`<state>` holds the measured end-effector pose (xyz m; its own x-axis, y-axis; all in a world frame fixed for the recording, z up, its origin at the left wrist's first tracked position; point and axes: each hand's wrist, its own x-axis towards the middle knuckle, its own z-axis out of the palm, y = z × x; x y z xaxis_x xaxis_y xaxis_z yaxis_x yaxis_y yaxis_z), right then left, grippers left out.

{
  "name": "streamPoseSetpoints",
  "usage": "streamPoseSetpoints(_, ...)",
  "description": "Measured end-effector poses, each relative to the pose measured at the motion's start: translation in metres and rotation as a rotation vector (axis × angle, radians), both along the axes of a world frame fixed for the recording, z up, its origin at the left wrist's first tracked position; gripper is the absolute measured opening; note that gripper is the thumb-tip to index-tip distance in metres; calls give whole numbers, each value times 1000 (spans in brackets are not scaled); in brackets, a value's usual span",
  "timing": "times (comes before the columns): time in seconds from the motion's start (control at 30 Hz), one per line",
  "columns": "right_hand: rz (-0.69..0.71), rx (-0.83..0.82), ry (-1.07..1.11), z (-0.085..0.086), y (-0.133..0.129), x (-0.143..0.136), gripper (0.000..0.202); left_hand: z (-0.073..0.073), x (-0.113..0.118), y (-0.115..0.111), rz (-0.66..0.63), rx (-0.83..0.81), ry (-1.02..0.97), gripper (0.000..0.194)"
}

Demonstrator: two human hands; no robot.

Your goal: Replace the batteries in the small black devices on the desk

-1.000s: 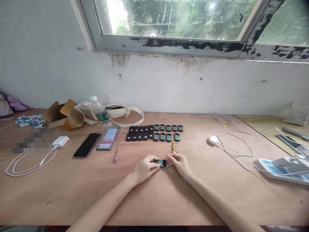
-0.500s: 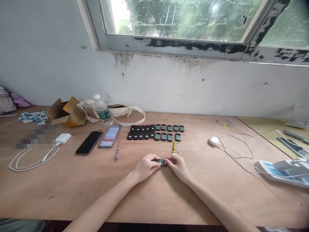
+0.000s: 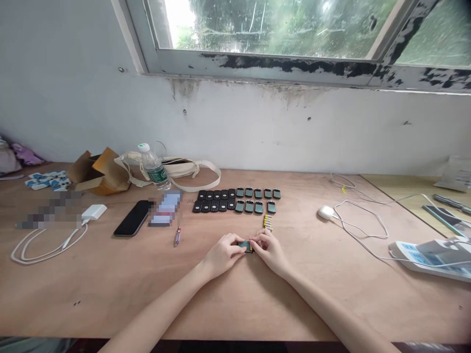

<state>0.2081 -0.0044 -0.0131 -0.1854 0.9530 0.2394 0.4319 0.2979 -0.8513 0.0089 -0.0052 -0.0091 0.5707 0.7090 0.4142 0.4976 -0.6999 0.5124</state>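
Note:
A small black-edged device half with a grey-green face (image 3: pixel 245 245) lies on the table between my hands. My left hand (image 3: pixel 225 251) pinches its left side between thumb and fingers. At its right end, the fingertips of my right hand (image 3: pixel 268 249) are closed together, next to a bit of yellow; whether they hold a small part is hidden. Just beyond my right hand is a short column of small yellow-and-silver batteries (image 3: pixel 268 222). Farther back are two rows of similar grey-green device halves (image 3: pixel 249 207), beside black covers (image 3: pixel 215 206) with small light ovals.
A screwdriver (image 3: pixel 177 236), a black phone (image 3: pixel 132 218) and a white charger (image 3: pixel 94 213) lie left. Behind them stand a water bottle (image 3: pixel 156 171) and an open cardboard box (image 3: pixel 99 171). At right are a white cable (image 3: pixel 382 230) and a power strip (image 3: pixel 423 260).
The fingers of my right hand have shifted slightly at the right end of the device half. My left hand keeps its hold, and the camera view has moved a little.

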Motion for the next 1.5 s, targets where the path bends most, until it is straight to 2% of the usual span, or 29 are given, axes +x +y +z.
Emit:
streamPoseSetpoints(0.27,71,65,-108,8,-7,0,24,2,2,0,-6,-11,-26,15)
streamPoseSetpoints(0.5,84,347,-367,3,-14,0,22,1,2,-2,-3,-26,-27,16)
streamPoseSetpoints(0.6,78,404,-425,0,-17,0,28,1,2,-2,12,-52,-52,15)
streamPoseSetpoints(0.73,48,384,-410,-4,-17,3,28,-2,2,1,46,-129,-78,10)
streamPoseSetpoints(0.87,2,347,-380,0,-18,3,25,-6,2,2,41,-182,-117,36)
streamPoseSetpoints(1.03,72,309,-424,10,-23,0,61,-6,6,-3,65,-304,-309,32)
streamPoseSetpoints(1.2,85,265,-380,4,-24,-1,61,-2,6,-5,124,-352,-364,34)
streamPoseSetpoints(1.33,-9,187,-195,-1,-4,15,62,0,4,-4,177,-350,-372,34)
streamPoseSetpoints(1.43,-179,166,-67,-5,34,48,64,-1,3,-3,192,-344,-370,34)
streamPoseSetpoints(1.5,-235,161,-1,-10,61,75,66,-2,3,-3,198,-336,-368,34)
